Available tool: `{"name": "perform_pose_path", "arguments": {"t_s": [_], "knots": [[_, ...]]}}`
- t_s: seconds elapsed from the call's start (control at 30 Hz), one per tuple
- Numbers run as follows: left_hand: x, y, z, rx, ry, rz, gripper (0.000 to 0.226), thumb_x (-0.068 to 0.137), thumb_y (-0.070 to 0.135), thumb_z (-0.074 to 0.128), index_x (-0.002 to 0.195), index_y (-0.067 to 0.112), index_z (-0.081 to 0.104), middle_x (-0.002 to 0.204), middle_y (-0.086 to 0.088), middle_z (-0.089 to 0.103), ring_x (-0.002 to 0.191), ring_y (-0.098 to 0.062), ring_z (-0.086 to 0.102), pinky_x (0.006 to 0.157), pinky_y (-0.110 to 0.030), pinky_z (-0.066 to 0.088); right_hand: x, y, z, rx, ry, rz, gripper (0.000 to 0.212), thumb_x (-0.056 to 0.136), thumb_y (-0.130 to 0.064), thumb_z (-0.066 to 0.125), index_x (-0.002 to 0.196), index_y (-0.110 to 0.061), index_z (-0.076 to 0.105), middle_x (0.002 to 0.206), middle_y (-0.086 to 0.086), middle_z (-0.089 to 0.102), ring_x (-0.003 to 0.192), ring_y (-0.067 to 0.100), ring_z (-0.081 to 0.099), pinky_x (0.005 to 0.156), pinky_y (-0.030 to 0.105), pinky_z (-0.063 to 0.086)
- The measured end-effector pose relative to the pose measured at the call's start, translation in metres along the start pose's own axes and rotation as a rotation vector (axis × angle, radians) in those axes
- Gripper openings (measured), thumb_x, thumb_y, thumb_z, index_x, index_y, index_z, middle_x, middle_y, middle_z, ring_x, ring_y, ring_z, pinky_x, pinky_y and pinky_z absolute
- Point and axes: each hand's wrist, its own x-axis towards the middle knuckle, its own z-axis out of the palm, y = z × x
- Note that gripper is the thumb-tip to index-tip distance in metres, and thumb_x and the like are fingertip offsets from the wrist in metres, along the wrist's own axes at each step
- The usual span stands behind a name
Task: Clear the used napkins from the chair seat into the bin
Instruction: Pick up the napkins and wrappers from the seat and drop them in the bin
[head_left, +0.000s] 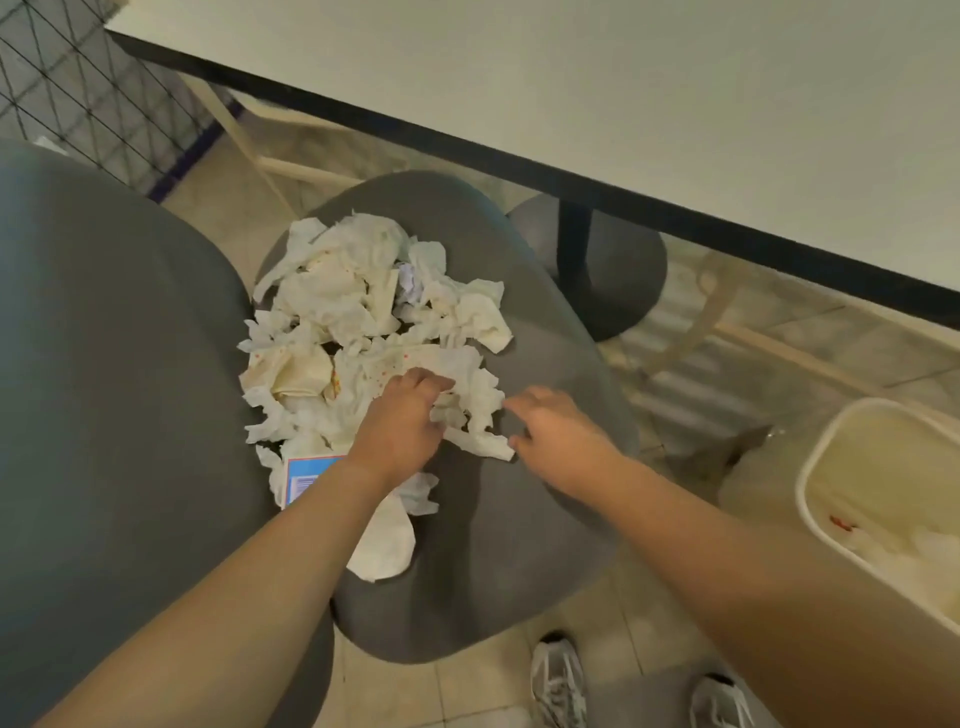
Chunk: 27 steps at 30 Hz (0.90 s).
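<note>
Two hands work at one pile: the left hand (402, 415) curls into the crumpled napkins (363, 322), while the right hand (553, 423), fingers loosely spread, touches a torn strip's edge. The white, red-flecked napkins, too tangled to count, cover the grey chair seat (545, 519). One cream bin (852, 467) stands right, beneath one table (675, 104).

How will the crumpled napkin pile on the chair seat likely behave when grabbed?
The napkins look thin and crumpled, so probably light and floppy. They lie as loose separate pieces, so one grip by the left hand likely lifts only a few, and stragglers may drop.
</note>
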Motion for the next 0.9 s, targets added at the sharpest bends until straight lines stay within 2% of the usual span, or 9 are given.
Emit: {"name": "perform_pose_path", "arguments": {"t_s": [0.1,0.23,0.33,0.43,0.53,0.6,0.67,0.77,0.9], "knots": [[0.011,-0.008,0.018,-0.044,-0.028,-0.121,0.046,0.078,0.034,0.069,0.116,0.012,0.055,0.117,-0.009,0.05,0.11,-0.027,0.048,0.09,-0.038,0.045,0.029,-0.002,0.01,0.014,0.006,-0.03,0.048,0.094,-0.008,0.046,0.141,-0.016,0.037,0.155,0.0,0.022,0.139,0.025,0.021,0.11,0.044,0.035],[0.026,-0.017,0.049,-0.052,-0.128,-0.131,0.073,0.069,0.045,0.076,0.127,0.013,0.046,0.126,-0.01,0.039,0.12,-0.025,0.038,0.103,-0.033,0.038,0.062,-0.005,0.019,-0.025,-0.059,-0.182,0.083,0.084,0.008,0.051,0.15,-0.028,0.016,0.16,-0.01,-0.008,0.148,0.018,-0.007,0.121,0.044,0.015],[0.038,-0.025,0.059,-0.023,-0.173,-0.108,0.064,0.075,0.037,0.073,0.128,0.012,0.049,0.126,-0.012,0.041,0.125,-0.027,0.032,0.104,-0.031,0.036,0.075,-0.007,0.029,-0.074,-0.131,-0.199,0.083,0.087,0.002,0.052,0.151,-0.028,0.009,0.16,-0.001,0.006,0.147,0.026,-0.001,0.121,0.043,0.015],[0.037,-0.028,0.057,-0.035,-0.164,-0.045,0.027,0.084,0.022,0.065,0.105,0.006,0.064,0.107,-0.013,0.051,0.108,-0.029,0.046,0.089,-0.031,0.042,0.078,-0.005,0.04,-0.117,-0.099,-0.126,0.071,0.09,-0.004,0.052,0.15,-0.017,0.017,0.145,0.01,0.027,0.131,0.03,0.024,0.111,0.035,0.028],[0.033,-0.031,0.048,-0.057,-0.142,-0.064,0.003,0.085,0.012,0.059,0.088,0.011,0.06,0.099,-0.007,0.044,0.078,-0.021,0.052,0.066,-0.023,0.041,0.075,-0.004,0.034,-0.155,-0.072,-0.051,0.038,0.089,-0.006,0.058,0.125,-0.005,0.046,0.133,0.013,0.037,0.124,0.029,0.034,0.101,0.033,0.035],[0.032,-0.034,0.042,-0.068,-0.118,-0.076,0.011,0.087,0.01,0.055,0.094,0.016,0.06,0.109,-0.009,0.047,0.073,-0.016,0.05,0.058,-0.016,0.036,0.069,-0.006,0.024,-0.157,-0.076,-0.003,0.01,0.087,0.0,0.056,0.09,-0.009,0.052,0.127,0.013,0.037,0.12,0.028,0.037,0.096,0.032,0.038],[0.029,-0.035,0.033,-0.097,-0.126,-0.049,0.033,0.088,0.003,0.048,0.115,0.017,0.059,0.116,-0.012,0.052,0.086,-0.02,0.055,0.068,-0.02,0.042,0.06,-0.004,0.014,-0.12,-0.025,0.001,0.034,0.085,0.004,0.055,0.066,-0.017,0.035,0.125,0.012,0.037,0.114,0.026,0.039,0.091,0.031,0.04],[0.025,-0.029,0.02,-0.116,-0.104,-0.029,0.039,0.087,-0.005,0.042,0.118,0.009,0.06,0.113,-0.016,0.06,0.101,-0.028,0.054,0.081,-0.027,0.041,0.046,-0.001,-0.002,-0.093,-0.029,0.004,0.018,0.084,0.005,0.053,0.089,-0.011,0.045,0.124,0.014,0.043,0.116,0.027,0.04,0.091,0.031,0.04],[0.013,-0.005,0.002,-0.227,-0.063,-0.104,0.017,0.088,0.005,0.044,0.088,0.0,0.061,0.086,-0.018,0.059,0.075,-0.023,0.052,0.06,-0.029,0.037,0.023,0.002,-0.022,-0.078,-0.054,0.045,0.034,0.087,-0.003,0.056,0.119,-0.006,0.047,0.124,0.014,0.05,0.12,0.028,0.043,0.091,0.03,0.04]]}}
